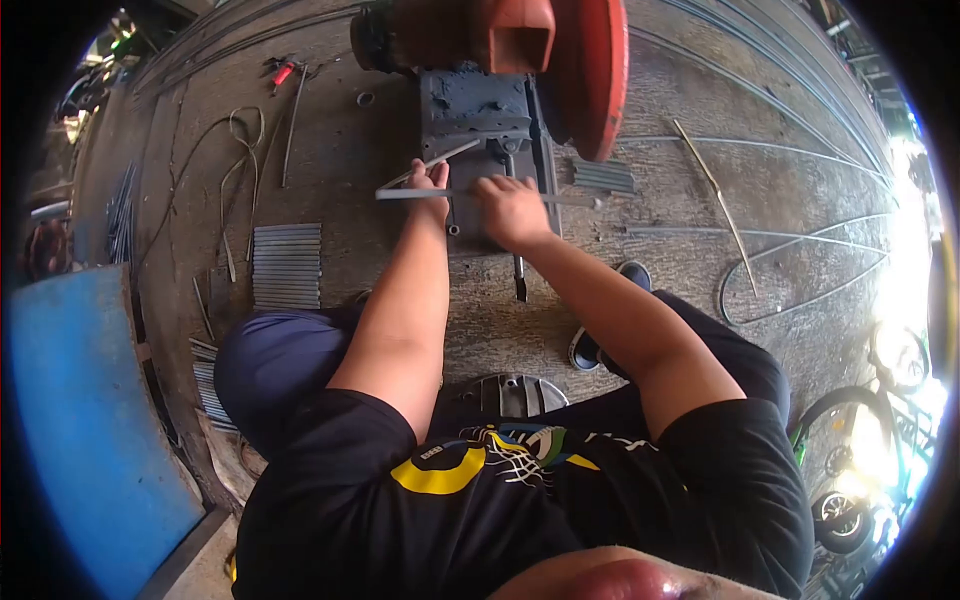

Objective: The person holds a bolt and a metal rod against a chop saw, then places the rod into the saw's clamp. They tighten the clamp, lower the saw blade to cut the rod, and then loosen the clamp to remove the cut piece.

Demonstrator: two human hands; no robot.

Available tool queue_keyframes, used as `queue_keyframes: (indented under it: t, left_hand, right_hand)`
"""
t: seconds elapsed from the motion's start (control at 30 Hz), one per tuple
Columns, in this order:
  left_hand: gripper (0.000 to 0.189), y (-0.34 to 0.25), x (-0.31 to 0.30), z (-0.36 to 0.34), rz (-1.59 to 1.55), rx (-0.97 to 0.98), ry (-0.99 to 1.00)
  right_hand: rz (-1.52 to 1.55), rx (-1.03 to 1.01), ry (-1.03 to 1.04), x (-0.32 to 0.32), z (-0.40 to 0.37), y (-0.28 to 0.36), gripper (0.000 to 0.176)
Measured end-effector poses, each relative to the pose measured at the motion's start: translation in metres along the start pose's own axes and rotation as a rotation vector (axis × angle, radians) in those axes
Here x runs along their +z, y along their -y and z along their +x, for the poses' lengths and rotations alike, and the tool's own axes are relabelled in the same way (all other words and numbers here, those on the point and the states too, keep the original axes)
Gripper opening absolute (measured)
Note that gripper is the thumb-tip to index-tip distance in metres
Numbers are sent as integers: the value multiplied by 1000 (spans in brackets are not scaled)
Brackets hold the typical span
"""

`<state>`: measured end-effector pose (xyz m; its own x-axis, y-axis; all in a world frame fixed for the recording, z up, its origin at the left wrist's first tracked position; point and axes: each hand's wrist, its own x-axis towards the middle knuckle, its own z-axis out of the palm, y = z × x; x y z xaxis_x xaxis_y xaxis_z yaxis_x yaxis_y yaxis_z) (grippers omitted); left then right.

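My left hand (430, 188), palm up with the fingers curled, holds a short steel rod (460, 149) that slants up to the right. Across that wrist runs a longer flat-looking steel bar (394, 194), level from left to right. My right hand (514, 213) is closed over this bar from above, knuckles up; its fingertips are partly hidden. Both hands are just in front of the clamp (508, 145) on the grey base (475, 100) of a cut-off saw with an orange-red blade guard (603, 80).
Cut rods lie in a neat row (287, 266) at left, with a smaller stack (603, 176) right of the saw. Long rods (760, 90) and a bent strip (715, 190) lie on the worn floor (660, 260). A blue panel (95, 400) stands left; a bicycle (850, 430) is at right.
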<state>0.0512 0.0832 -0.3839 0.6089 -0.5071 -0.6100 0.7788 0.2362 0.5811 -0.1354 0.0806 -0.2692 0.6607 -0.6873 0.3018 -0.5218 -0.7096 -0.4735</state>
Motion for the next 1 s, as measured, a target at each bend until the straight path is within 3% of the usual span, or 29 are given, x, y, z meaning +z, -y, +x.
queue_keyframes:
  t: [0.07,0.13,0.2,0.27,0.33,0.4,0.53,0.63,0.7,0.73,0.83,0.9,0.93,1.0]
  left_hand:
    - [32,5,-21,13,8,-57,7]
    - [31,-8,-19,-13,-33,-184,-15]
    - [28,-12,-17,-27,-24,-66,-59]
    - [20,-27,-11,-51,-147,-74,112]
    - [14,-44,-8,-77,-234,-71,280]
    - [13,-61,6,-110,-36,-47,285]
    - [25,-87,54,-207,68,31,467]
    - [35,-106,81,-250,43,79,711]
    - [33,-120,99,-279,37,136,931]
    - [25,-119,111,-293,82,226,893]
    - [22,-131,139,-342,156,379,921]
    - [27,-131,154,-351,225,523,878]
    - [27,-133,161,-353,216,519,896]
    - [28,-149,179,-356,370,828,850]
  right_hand:
    - [25,-31,43,-14,10,28,11]
    - [296,-71,47,-27,21,53,14]
    - [470,-79,67,-53,35,76,12]
    - [646,-94,94,-80,46,98,10]
    - [891,-77,-95,-105,60,116,14]
    - [1048,-38,-185,-133,72,126,18]
    - [1362,-32,-429,-205,83,142,20]
    - [1545,135,-673,-251,84,143,18]
    - [1638,270,-841,-279,83,142,14]
    - [1727,337,-927,-291,89,136,13]
    - [1922,273,-867,-313,99,97,14]
    - [1931,426,-870,-334,90,102,13]
    - [1920,409,-883,-341,87,102,13]
    - [1749,596,-811,-353,84,97,23]
